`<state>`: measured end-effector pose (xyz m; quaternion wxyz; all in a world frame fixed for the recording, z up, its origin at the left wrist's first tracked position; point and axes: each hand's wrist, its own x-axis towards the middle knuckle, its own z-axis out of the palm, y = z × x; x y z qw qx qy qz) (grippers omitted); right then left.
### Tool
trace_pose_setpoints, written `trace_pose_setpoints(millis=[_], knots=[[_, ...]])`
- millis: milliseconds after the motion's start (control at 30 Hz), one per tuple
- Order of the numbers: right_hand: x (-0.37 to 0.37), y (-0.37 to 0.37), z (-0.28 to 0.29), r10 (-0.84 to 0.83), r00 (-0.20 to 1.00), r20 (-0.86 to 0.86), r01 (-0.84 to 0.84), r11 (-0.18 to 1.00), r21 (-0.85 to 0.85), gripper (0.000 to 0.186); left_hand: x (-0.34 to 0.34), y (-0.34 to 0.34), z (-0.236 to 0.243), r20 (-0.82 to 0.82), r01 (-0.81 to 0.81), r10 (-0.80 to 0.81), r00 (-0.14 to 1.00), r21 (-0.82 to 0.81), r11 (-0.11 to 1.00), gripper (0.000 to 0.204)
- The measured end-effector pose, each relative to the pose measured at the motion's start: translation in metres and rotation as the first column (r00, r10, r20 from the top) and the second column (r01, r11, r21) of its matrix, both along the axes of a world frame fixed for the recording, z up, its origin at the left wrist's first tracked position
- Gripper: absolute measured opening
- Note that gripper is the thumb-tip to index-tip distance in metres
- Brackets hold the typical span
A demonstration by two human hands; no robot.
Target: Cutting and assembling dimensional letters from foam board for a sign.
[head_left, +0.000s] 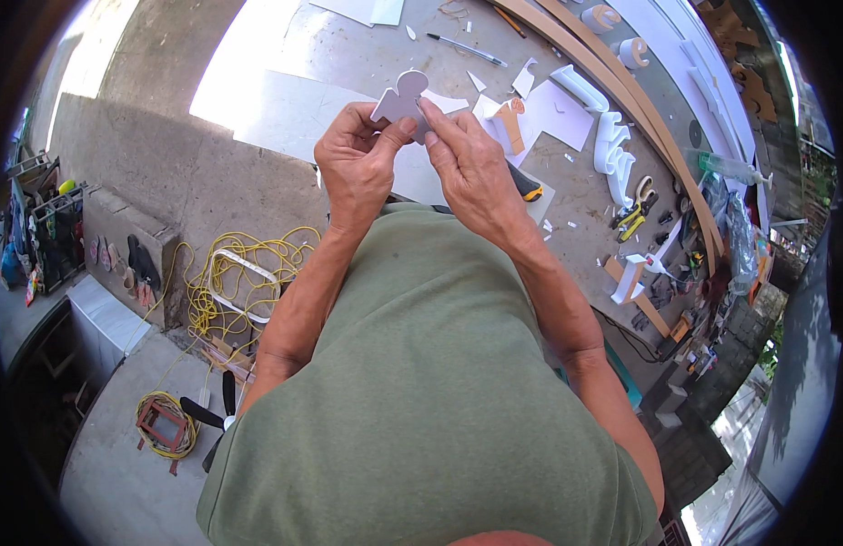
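A flat white cutout piece [408,88] with a rounded, lobed outline is held up in front of my body, over the table's near edge. My left hand [358,173] pinches its lower left part between thumb and fingers. Along its right edge lie the fingertips of my right hand [478,175], pressed close together; whether something small is between them, I cannot make out. Just beside my right hand, a yellow and black tool handle [528,188] rests on the table, partly hidden. White sheet scraps [567,114] and a small white and tan raised letter shape [509,126] lie beyond it.
The grey table [367,55] also bears a pen [467,50], white raised letter shapes [612,146], yellow-handled pliers [630,225] and long curved tan strips [621,77]. Lower left, a tangled yellow cord [212,300] and a fan [223,414] are near my left arm.
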<state>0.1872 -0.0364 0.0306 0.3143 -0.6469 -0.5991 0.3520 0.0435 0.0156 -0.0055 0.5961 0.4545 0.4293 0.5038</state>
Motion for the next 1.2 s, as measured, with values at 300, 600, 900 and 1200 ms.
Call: trace_pose_setpoints(millis=[300,600,900,1200], knots=[[0.001,0.000,0.000,-0.039,0.997,-0.063,0.041,0.998,0.037,0.038,0.004,-0.004,0.002,-0.286,-0.019,0.073,0.956,0.187,0.982,0.010],[-0.003,-0.013,-0.007,-0.083,0.982,-0.167,0.082,0.997,-0.012,0.037,-0.001,-0.009,-0.003,-0.325,-0.013,0.075,0.943,0.189,0.982,0.010],[0.002,-0.017,-0.018,-0.037,0.980,-0.197,0.031,0.999,-0.037,0.037,-0.001,-0.010,0.000,-0.325,0.027,0.021,0.945,0.141,0.990,0.017],[0.002,-0.025,-0.030,0.000,0.984,-0.179,-0.022,0.992,-0.121,0.039,-0.006,-0.011,-0.008,-0.259,0.056,-0.038,0.965,0.063,0.996,0.021]])
